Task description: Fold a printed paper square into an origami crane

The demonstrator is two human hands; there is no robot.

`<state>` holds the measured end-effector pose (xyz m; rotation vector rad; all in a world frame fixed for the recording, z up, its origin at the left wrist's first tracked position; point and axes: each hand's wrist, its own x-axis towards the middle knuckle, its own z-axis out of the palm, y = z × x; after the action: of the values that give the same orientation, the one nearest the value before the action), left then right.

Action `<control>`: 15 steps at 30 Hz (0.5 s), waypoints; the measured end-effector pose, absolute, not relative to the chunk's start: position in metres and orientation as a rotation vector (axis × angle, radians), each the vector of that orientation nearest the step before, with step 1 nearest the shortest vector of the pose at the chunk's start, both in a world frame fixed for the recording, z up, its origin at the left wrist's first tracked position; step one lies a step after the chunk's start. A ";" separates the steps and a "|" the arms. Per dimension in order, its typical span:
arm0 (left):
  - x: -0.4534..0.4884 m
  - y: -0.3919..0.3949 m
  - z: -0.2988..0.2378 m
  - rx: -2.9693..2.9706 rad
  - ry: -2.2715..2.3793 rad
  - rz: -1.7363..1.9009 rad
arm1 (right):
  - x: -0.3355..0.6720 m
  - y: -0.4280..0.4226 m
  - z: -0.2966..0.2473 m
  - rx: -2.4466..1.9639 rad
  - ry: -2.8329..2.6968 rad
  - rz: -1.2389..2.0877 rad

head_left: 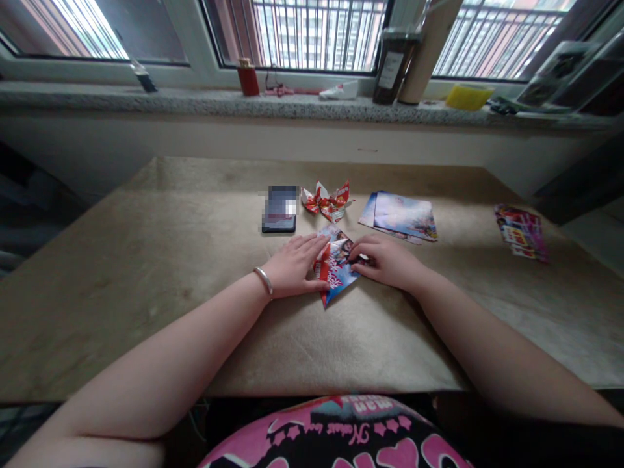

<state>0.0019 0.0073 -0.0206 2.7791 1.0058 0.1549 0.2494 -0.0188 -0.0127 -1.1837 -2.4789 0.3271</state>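
A folded sheet of colourful printed paper (336, 276), blue and red with a picture on it, lies on the table in front of me. My left hand (298, 265), with a silver bangle at the wrist, lies flat on the sheet's left side, fingers stretched out and thumb on the red strip. On the sheet's right edge, my right hand (383, 260) has its fingers curled and pinched around the paper. Just beyond the sheet sits a red and white folded paper piece (327, 200) with several pointed flaps.
A phone (279, 211), partly blurred, lies left of the folded piece. Several blue printed sheets (405, 214) are stacked to the right. Purple-red printed cards (522, 234) lie at far right. The windowsill (195, 101) behind holds a red lighter (248, 78) and a dark container (392, 68).
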 end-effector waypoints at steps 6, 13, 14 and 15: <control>-0.002 0.010 -0.024 2.679 0.975 0.330 | 0.250 -0.017 -0.018 -1.114 -2.514 0.266; -0.002 0.011 -0.022 2.650 0.992 0.326 | 0.249 -0.018 -0.017 -1.134 -2.537 0.219; -0.002 0.011 -0.021 2.655 0.993 0.320 | 0.248 -0.019 -0.016 -1.136 -2.545 0.214; -0.002 0.011 -0.020 2.665 0.991 0.312 | 0.248 -0.019 -0.015 -1.139 -2.553 0.208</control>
<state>-0.0018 0.0108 -0.0203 2.6652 0.9908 0.3118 0.2480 -0.0194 -0.0150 -1.1390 -2.5531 0.2085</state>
